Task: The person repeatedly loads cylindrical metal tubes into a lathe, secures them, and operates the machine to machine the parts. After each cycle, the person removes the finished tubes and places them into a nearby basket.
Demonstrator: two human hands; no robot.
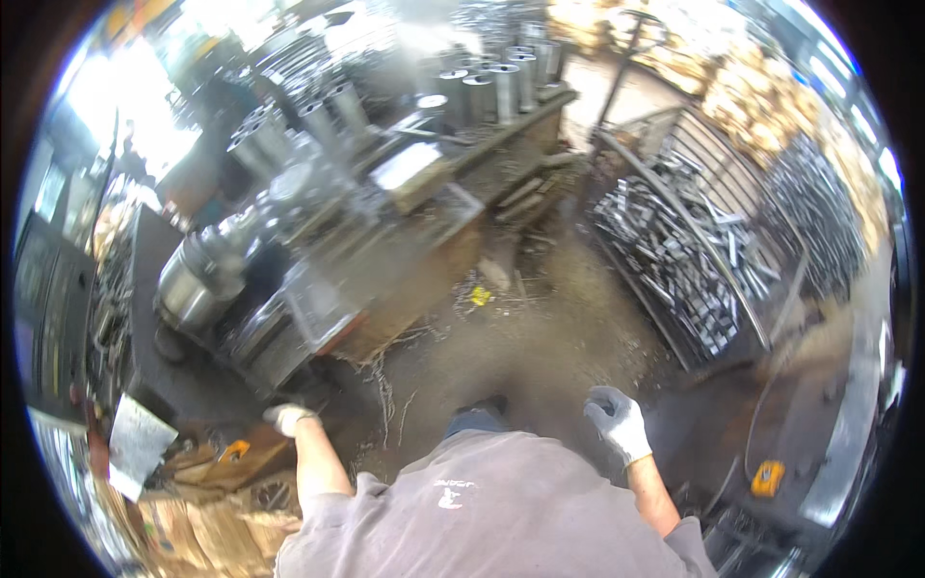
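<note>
I stand at a metal lathe [289, 289] that runs from lower left to upper right, with its shiny chuck [198, 279] on the left. My left hand [287, 417], in a light work glove, rests low against the machine's front lower edge; whether it grips anything there is hidden. My right hand [617, 419], also gloved, hangs free at my side with the fingers loosely curled and nothing in it. My grey shirt [482, 511] fills the bottom middle.
Several steel cylinders [491, 87] stand on the far end of the machine and behind it. A rack of cut metal bars [689, 260] fills the right. Metal swarf lies on the dirt floor [520, 328]. Cardboard and scraps [193, 501] are at lower left.
</note>
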